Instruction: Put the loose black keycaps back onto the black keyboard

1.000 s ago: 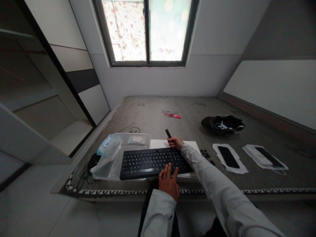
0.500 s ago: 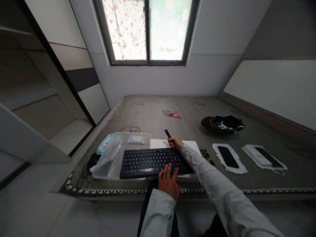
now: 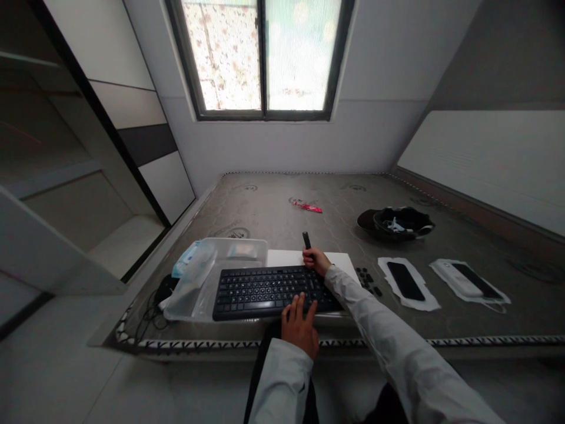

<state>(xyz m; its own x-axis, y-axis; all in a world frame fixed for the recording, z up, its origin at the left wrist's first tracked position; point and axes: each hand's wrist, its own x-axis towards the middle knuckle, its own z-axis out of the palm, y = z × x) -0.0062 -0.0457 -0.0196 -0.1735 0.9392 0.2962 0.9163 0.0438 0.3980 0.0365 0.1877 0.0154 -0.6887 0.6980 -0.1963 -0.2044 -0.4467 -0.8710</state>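
Observation:
A black keyboard [image 3: 260,290] lies across a white board [image 3: 285,257] and a clear plastic box [image 3: 212,243]. My left hand [image 3: 301,327] rests on the keyboard's near edge, fingers spread over the lower keys. At the keyboard's far right side, my right hand [image 3: 316,260] is closed around a slim black tool [image 3: 306,239] whose upper end sticks out past the fist. Its lower end is hidden by the hand, so I cannot tell its kind. Several small dark pieces, probably keycaps [image 3: 364,275], lie just right of the board.
Two phones rest on white wrappings, one a dark phone [image 3: 405,281], the other beside a white device [image 3: 461,280]. Behind them sits an upturned dark cap [image 3: 397,225]. A red packet [image 3: 311,208] lies farther back. Cables [image 3: 148,318] trail at the left edge.
The black tool in my right hand has turned from leaning left to nearly upright. My left hand keeps its place on the keyboard. The view has shifted slightly.

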